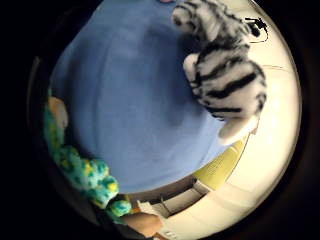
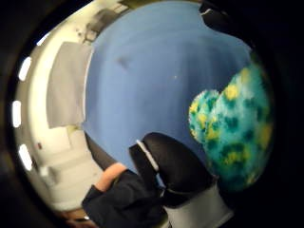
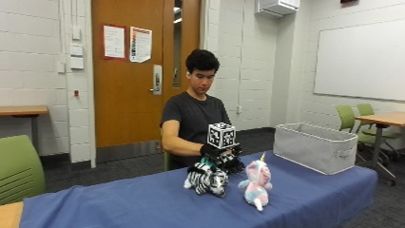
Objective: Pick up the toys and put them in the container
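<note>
A person sits behind a table covered with a blue cloth (image 3: 126,199). The gloved right hand (image 3: 221,156) is just behind a striped zebra plush (image 3: 207,178), which stands on the cloth. In the outside view the hand seems to be at the height of the zebra's back, but I cannot tell if it touches this toy.

The palm views show 1 more toy: a teal plush with yellow spots (image 2: 235,126). It lies very close to the palm, next to the black thumb (image 2: 173,166), and the fingers seem to curl around it, so the hand grips this plush. In the little finger side view the same teal plush (image 1: 87,175) is at the edge of the hand, and the zebra plush (image 1: 225,70) stands on the cloth a little apart from it.

A pink and white unicorn plush (image 3: 256,184) sits on the cloth just beside the zebra, nearer to the front edge. A grey fabric container (image 3: 314,146) stands on the table well apart from the 2 toys, toward the end of the table.
</note>
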